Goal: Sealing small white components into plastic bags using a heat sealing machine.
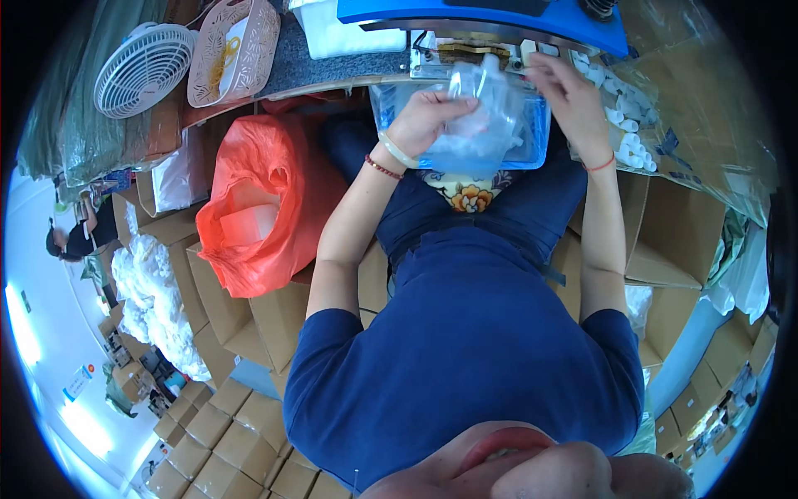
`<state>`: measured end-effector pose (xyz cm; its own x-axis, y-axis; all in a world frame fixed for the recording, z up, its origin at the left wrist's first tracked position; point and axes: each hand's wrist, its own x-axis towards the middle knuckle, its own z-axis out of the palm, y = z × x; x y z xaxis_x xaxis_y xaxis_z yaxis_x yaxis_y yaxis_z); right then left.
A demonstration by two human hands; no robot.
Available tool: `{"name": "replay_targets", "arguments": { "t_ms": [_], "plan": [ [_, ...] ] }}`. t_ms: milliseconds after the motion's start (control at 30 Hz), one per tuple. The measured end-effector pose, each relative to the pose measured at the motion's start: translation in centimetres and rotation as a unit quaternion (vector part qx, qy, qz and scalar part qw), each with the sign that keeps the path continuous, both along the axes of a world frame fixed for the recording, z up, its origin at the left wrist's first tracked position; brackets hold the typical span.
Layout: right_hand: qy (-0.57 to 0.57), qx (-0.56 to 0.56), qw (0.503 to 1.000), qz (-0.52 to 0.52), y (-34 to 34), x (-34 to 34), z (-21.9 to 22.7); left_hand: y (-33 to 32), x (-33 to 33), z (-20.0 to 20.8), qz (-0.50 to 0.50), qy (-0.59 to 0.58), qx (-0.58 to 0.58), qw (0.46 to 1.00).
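Observation:
My left hand (426,125) is closed, its thumb pressed on a clear plastic spout pouch (486,125) that stands over my lap with its spout upward. Behind the pouch is a blue tray (540,150) holding more clear plastic. My right hand (569,96) is raised at the tray's right end, fingers stretched toward a small bench machine (474,50) with brass-coloured parts and a blue cover (499,15). I see nothing plainly held in it. Beside that hand lie several small white caps (632,137).
A red plastic bag (274,187) with a pale piece inside stands left of my lap. On the bench are a white fan (145,71) and a white openwork basket (268,41). Cardboard boxes (237,437) fill the floor behind. Another person (100,224) is at far left.

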<state>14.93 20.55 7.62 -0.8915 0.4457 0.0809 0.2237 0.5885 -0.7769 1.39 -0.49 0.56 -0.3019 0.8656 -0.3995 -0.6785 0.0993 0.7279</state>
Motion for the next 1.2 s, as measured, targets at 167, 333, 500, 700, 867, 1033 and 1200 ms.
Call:
{"name": "replay_targets", "arguments": {
  "t_ms": [167,333,500,700,867,1033,1200],
  "plan": [
    [0.065,0.332,0.939,-0.057,2.2,1.3,-1.0,2.3,-2.2,0.2,0.1,-0.056,-0.006,0.993],
    [-0.012,0.502,0.863,0.053,4.4,-2.4,-4.6,2.2,-1.8,0.4,0.092,-0.015,-0.001,0.996],
    [-0.11,0.475,0.871,0.053,7.0,-3.7,-8.8,-0.4,-3.5,0.2,0.112,0.159,-0.024,0.981],
    [-0.094,0.465,0.879,0.052,6.0,-2.9,-6.7,-3.0,-15.8,-0.2,0.216,0.857,-0.193,0.426],
    [0.06,0.367,0.926,-0.061,3.6,0.6,-5.4,-3.2,-15.8,-3.9,0.118,0.802,-0.305,0.501],
    [0.083,0.16,0.95,-0.256,4.5,4.3,-4.1,-2.7,-12.5,-2.4,0.29,0.844,-0.15,0.426],
    [0.111,0.052,0.954,-0.275,3.2,5.6,-3.8,-7.8,-7.9,-5.8,0.139,0.858,-0.152,0.471]
  ]
}}
